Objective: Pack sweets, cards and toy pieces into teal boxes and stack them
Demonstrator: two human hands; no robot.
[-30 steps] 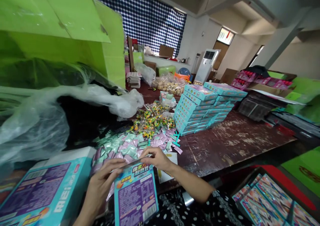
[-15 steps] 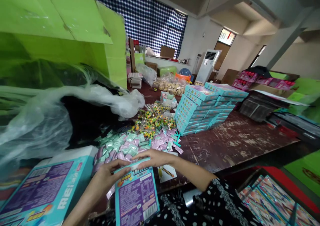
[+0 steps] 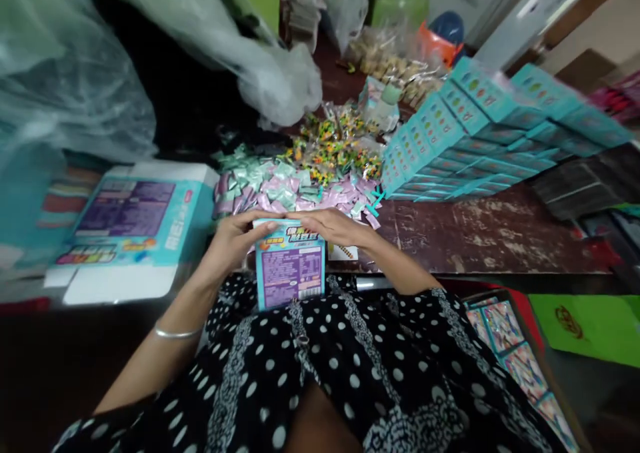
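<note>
A blue and purple printed carton (image 3: 290, 273) stands close against my body, its printed panel facing me. My left hand (image 3: 235, 239) grips its top left corner, thumb on the near face and fingers over the far side. Across the top right edge lies my right hand (image 3: 333, 226), its fingers reaching toward the left hand and holding the carton's top. Just beyond the hands is a heap of small mint and lilac sachets (image 3: 280, 186). A white card with a printed picture (image 3: 343, 252) lies partly hidden behind my right wrist.
At left lies a larger open carton (image 3: 133, 219) with its white flap toward me. Clear bags of yellow, green and orange bits (image 3: 340, 146) lie behind the sachets. Stacked blue boxes (image 3: 450, 133) rise at right. A box of colourful packs (image 3: 520, 353) sits low at right.
My view has tilted down. The carton now stands nearer my body, with both hands still at its top edge and the right hand lying flatter across it.
</note>
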